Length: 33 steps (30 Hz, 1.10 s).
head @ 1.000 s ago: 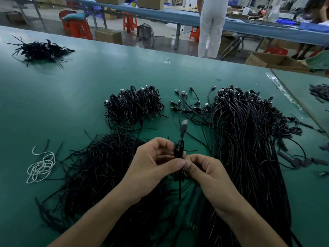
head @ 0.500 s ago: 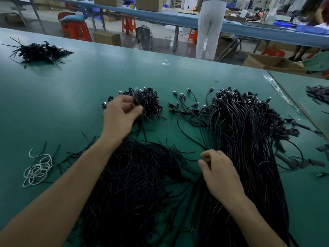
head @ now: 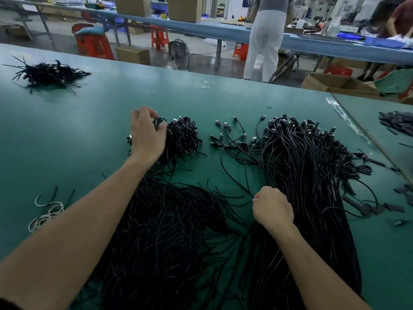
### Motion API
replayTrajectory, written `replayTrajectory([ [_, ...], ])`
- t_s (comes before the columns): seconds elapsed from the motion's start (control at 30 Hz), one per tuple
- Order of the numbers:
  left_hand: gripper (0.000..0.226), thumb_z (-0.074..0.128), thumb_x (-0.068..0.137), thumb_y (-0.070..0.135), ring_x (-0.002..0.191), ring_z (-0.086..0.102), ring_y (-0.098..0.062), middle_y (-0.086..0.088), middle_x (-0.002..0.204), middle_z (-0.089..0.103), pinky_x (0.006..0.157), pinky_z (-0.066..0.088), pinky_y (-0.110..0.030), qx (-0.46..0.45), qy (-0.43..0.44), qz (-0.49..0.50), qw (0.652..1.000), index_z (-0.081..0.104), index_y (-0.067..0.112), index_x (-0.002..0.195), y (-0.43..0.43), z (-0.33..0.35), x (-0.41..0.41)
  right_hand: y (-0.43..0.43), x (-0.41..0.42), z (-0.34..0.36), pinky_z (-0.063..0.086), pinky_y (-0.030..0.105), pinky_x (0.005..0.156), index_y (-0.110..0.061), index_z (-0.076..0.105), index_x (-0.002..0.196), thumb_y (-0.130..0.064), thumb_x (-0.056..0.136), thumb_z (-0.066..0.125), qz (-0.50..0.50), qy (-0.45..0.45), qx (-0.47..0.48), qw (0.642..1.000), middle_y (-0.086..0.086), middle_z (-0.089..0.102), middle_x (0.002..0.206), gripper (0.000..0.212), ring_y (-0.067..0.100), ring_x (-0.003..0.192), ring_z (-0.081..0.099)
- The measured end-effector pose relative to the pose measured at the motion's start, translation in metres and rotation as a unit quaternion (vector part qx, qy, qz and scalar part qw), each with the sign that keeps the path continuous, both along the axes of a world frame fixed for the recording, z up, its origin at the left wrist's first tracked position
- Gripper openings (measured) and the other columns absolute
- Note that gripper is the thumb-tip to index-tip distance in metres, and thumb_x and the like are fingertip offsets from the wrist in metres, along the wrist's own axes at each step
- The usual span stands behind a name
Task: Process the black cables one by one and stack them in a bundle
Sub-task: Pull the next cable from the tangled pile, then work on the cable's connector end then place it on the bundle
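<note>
On the green table [head: 78,135], my left hand [head: 147,135] reaches forward and pinches a small coiled black cable [head: 159,123] at the left edge of the heap of coiled cables [head: 185,139]. My right hand [head: 271,205] is curled at the near left edge of the big pile of long loose black cables [head: 312,175]. It seems to pinch a single thin cable [head: 230,173] that curves away toward the connectors. My palm hides its fingertips.
A wide spread of short black ties [head: 167,231] lies between my forearms. White ties [head: 47,215] sit at the near left, another black heap [head: 49,72] at the far left, and dark pieces [head: 397,124] at the right. A person [head: 266,41] stands beyond the table.
A second ago both hands held the coiled cable together near me. My left hand has carried it forward to the coiled heap, and my right hand has dropped to the loose cable pile.
</note>
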<state>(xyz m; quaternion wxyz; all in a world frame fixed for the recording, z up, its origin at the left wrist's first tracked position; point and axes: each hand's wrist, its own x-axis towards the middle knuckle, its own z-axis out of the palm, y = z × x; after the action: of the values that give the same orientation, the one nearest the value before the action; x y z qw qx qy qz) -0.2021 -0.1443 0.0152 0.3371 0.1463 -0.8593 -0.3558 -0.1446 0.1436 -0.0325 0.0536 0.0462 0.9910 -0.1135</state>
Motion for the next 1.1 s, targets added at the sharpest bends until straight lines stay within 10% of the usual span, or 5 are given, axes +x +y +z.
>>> replayTrajectory([
  [0.13, 0.022, 0.067, 0.088, 0.003, 0.071, 0.054, 0.002, 0.006, 0.087, 0.062, 0.068, 0.049, -0.013, -0.059, 0.021, -0.210, 0.976, 0.059, 0.019, 0.101, 0.042, -0.006, 0.035, -0.008, 0.005, 0.017, 0.050, 0.035, 0.073, -0.016, 0.058, 0.099, -0.017, 0.101, 0.047, 0.029, 0.012, -0.159, 0.987, 0.004, 0.060, 0.105, 0.011, 0.019, 0.088, 0.059],
  [0.3, 0.063, 0.071, 0.085, 0.014, 0.124, 0.042, -0.009, 0.002, 0.138, 0.052, 0.109, 0.029, -0.021, -0.195, -0.037, -0.418, 0.887, 0.050, 0.026, 0.143, 0.084, -0.034, 0.075, -0.029, 0.045, 0.055, 0.042, 0.018, 0.055, -0.028, 0.055, 0.086, -0.021, 0.098, 0.055, 0.186, -0.006, -0.346, 0.919, -0.011, 0.060, 0.072, 0.014, -0.001, 0.058, 0.055],
  [0.73, 0.039, 0.051, 0.095, 0.048, 0.043, 0.034, -0.010, 0.010, 0.050, 0.035, 0.046, 0.027, -0.018, -0.069, 0.031, -0.244, 0.967, 0.039, 0.022, 0.068, 0.050, -0.027, 0.113, 0.052, 0.051, 0.048, 0.037, 0.018, 0.047, -0.030, 0.069, 0.081, -0.031, 0.099, 0.055, 0.032, 0.123, -0.316, 0.940, 0.000, 0.059, 0.062, 0.022, 0.005, 0.046, 0.043],
  [0.93, 0.050, 0.024, 0.099, 0.061, 0.048, 0.040, -0.013, 0.006, 0.055, 0.039, 0.051, 0.032, -0.033, -0.159, -0.078, -0.345, 0.922, 0.034, 0.024, 0.066, 0.066, -0.006, 0.130, 0.039, 0.058, 0.046, 0.027, 0.019, 0.109, -0.038, 0.028, 0.150, -0.062, 0.093, 0.039, 0.217, 0.075, -0.045, 0.972, -0.029, 0.038, 0.133, 0.063, -0.003, 0.130, 0.037],
  [1.1, 0.056, 0.010, 0.096, 0.064, 0.055, 0.045, -0.014, 0.003, 0.059, 0.045, 0.056, 0.035, -0.037, -0.204, -0.172, -0.376, 0.887, 0.035, 0.024, 0.066, 0.081, -0.006, 0.135, 0.019, 0.066, 0.048, 0.023, 0.020, 0.109, -0.058, 0.004, 0.148, -0.066, 0.089, 0.046, 0.224, 0.122, -0.244, 0.936, -0.047, 0.024, 0.134, 0.073, -0.015, 0.134, 0.024],
])
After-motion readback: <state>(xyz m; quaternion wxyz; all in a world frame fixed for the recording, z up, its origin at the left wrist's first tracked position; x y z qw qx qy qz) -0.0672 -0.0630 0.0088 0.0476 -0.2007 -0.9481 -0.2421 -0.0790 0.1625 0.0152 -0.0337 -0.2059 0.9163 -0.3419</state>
